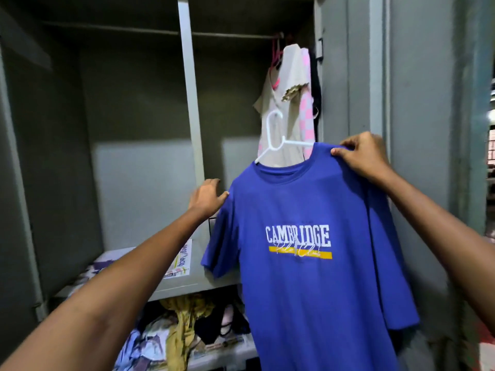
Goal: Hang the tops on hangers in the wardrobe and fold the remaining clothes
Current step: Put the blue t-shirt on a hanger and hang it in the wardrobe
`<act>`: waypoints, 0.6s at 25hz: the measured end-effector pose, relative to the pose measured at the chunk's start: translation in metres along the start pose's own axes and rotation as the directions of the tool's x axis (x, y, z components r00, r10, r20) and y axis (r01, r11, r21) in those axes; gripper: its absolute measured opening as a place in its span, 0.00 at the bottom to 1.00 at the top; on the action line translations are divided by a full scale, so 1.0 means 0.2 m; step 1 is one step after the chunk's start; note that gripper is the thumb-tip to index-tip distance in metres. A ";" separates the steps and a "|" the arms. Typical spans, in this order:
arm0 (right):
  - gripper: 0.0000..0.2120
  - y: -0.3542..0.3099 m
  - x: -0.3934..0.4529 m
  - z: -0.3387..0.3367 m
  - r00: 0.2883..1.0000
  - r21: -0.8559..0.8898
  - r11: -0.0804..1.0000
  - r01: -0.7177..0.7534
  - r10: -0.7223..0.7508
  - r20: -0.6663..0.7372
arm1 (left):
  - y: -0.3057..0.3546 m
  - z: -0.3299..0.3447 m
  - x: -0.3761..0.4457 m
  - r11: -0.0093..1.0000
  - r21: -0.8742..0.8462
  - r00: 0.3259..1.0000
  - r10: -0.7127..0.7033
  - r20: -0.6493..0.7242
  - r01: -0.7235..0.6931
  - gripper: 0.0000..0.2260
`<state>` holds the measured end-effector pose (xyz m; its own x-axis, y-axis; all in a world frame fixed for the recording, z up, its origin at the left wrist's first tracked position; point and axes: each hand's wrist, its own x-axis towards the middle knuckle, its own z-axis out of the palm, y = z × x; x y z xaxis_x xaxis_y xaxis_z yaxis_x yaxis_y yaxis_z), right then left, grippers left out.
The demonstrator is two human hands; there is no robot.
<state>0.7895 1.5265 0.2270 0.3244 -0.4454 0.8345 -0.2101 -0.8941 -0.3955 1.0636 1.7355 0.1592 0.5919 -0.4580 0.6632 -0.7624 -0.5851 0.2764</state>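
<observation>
- Blue short-sleeved cotton T-shirt (pixel 308 263) with white "CAMBRIDGE" lettering and a yellow bar: held up in front of the open grey metal wardrobe (pixel 134 129), chest print facing the camera, lower hem out of view.
- White plastic hanger (pixel 276 135): threaded through the T-shirt's neck opening, tilted, hook uppermost and not on the rail.
- Right hand (pixel 361 156): at the T-shirt's upper shoulder seam, fingers (pixel 338 151) curled and pinching the blue fabric over the hanger's arm.
- Left hand (pixel 206 196): at the T-shirt's lower shoulder, thumb against the fabric edge; remaining fingers loosely bent behind the edge. Cannot tell whether gripping or only touching.
- Thin metal hanging rail (pixel 227 35): runs across the top of the wardrobe.
- Beige short-sleeved top (pixel 281 103): hangs from the rail at the far right on a pink hanger (pixel 274 60), directly behind the white hanger.
- Pink-and-white checked garment (pixel 308 103): hangs just beside the beige top, toward the wardrobe's right wall.
- Middle shelf (pixel 187 279): carries a printed paper sheet (pixel 182 261).
- Lower shelf (pixel 219 354): carries a heap of loose clothes (pixel 182 330), yellow and dark pieces among them.
</observation>
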 end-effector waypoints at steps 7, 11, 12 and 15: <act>0.12 -0.24 0.34 -0.01 0.969 -0.111 0.989 -0.095 0.066 -0.239 | 0.03 -0.02 0.25 0.963 0.249 0.991 0.123 -0.055 -0.106 0.28; 0.11 -0.32 0.63 0.15 0.967 -0.173 0.982 -0.074 0.028 -0.252 | 0.02 -0.06 0.47 0.955 0.283 0.981 0.136 -0.140 -0.092 0.30; 0.11 -0.33 0.69 0.19 0.969 -0.185 0.980 -0.069 0.022 -0.246 | 0.02 -0.08 0.53 0.951 0.295 0.973 0.150 -0.178 -0.093 0.29; 0.11 -0.36 0.90 0.33 0.977 -0.197 0.980 -0.028 -0.015 -0.211 | 0.01 -0.17 0.71 0.939 0.335 0.934 0.191 -0.302 -0.084 0.30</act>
<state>0.9238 1.5075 0.3801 0.1253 -0.4120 0.9025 -0.3970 -0.8545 -0.3350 1.1377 1.6924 0.2768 0.3279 -0.3375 0.8824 -0.6777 -0.7347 -0.0291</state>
